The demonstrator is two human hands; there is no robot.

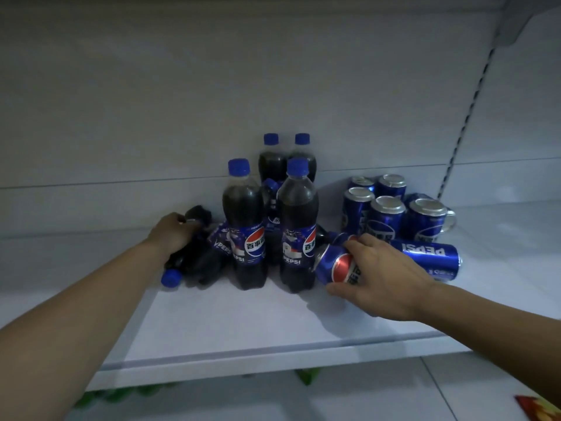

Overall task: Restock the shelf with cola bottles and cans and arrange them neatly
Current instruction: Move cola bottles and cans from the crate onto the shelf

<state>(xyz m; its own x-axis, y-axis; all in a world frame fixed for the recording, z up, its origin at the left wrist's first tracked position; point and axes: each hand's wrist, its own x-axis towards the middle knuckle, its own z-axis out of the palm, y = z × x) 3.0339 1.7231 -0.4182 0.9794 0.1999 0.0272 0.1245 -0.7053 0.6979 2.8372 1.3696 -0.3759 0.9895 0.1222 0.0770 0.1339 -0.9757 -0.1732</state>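
The white shelf (230,323) carries four upright cola bottles (244,214) in two rows at its middle, toppled bottles (200,259) lying on their sides just left of them, a cluster of upright cans (387,220) at the right rear, and fallen cans (431,256) lying before that cluster.

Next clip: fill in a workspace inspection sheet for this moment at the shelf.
Surface: white shelf, dimly lit.
Job's things: upright bottles clustered mid-shelf; lying bottle on its side to their left; upright cans grouped at the right; lying can on its side in front of them.
Clutter: nothing seen.
Grippers: left hand grips the lying bottle; right hand has its fingers curled round a held can, which is tipped over.
Cables: nothing seen.
Surroundings: slotted rail at the right; green items and a red packet below the shelf.
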